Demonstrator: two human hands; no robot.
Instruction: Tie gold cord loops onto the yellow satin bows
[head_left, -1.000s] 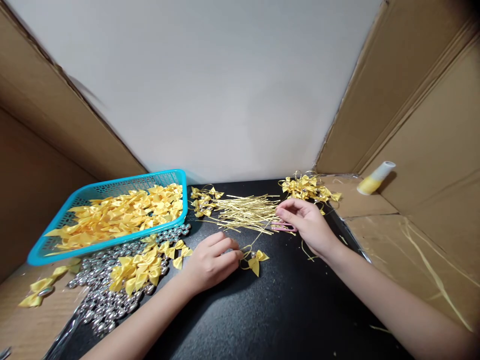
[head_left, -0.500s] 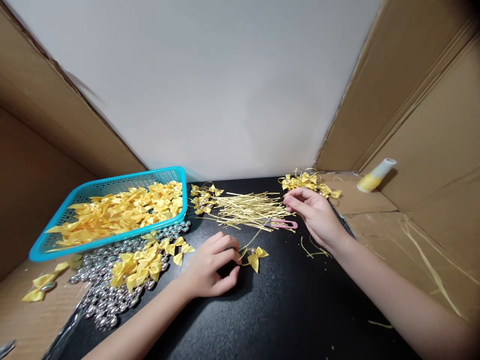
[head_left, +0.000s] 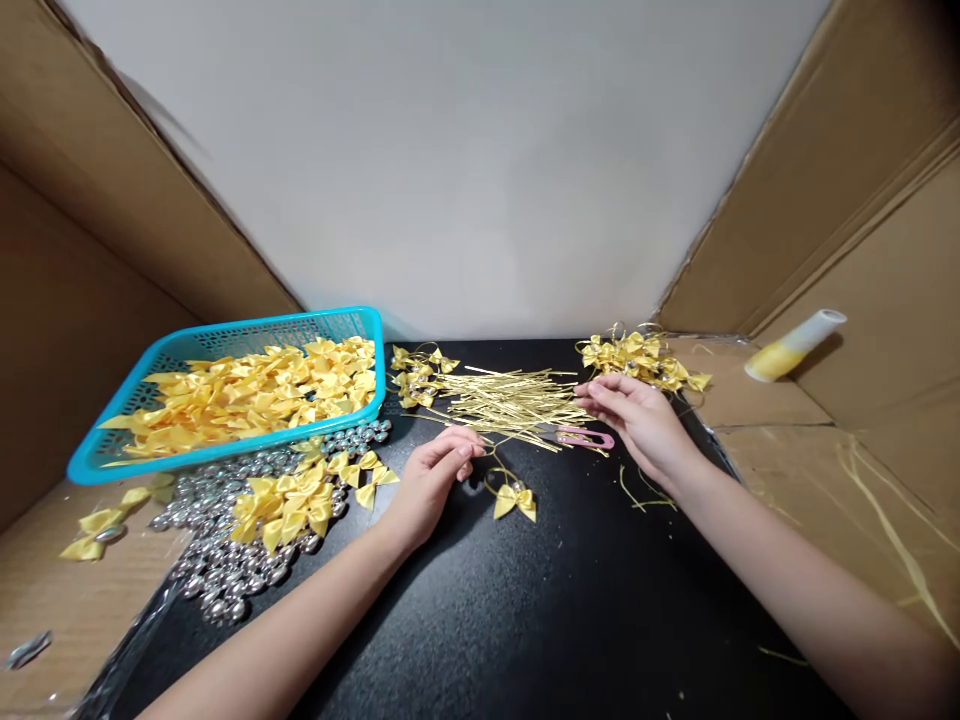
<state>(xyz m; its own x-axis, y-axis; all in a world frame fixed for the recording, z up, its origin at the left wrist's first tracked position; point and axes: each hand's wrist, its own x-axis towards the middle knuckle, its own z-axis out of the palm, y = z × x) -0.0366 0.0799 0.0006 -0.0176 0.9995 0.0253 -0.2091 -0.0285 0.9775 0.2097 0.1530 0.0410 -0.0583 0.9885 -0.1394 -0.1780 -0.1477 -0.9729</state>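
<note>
My left hand (head_left: 442, 472) pinches a thin gold cord between thumb and fingertips. This cord loops down to a yellow satin bow (head_left: 514, 502) with a small shiny bead at its knot, lying on the black tabletop (head_left: 480, 620). To the right, my right hand (head_left: 634, 415) has its thumb and fingertips pressed together; whatever they hold is too small to make out. Just left of those fingertips lies a pile of cut gold cords (head_left: 517, 398). A pink-handled tool (head_left: 589, 438) rests below the right hand, its tip partly under the cords.
A turquoise basket (head_left: 97, 462) of yellow bows stands at left. Silver beads (head_left: 225, 560) and loose bows (head_left: 289, 505) lie before it. Corded bows sit in a left cluster (head_left: 416, 375) and a right cluster (head_left: 637, 358). A white-yellow tube (head_left: 795, 345) stands on cardboard at right.
My left hand has lifted slightly and shifted from beside the bow to pinching its cord above it. My right hand stays by the gold cords, fingertips still together. The view has shifted a little.
</note>
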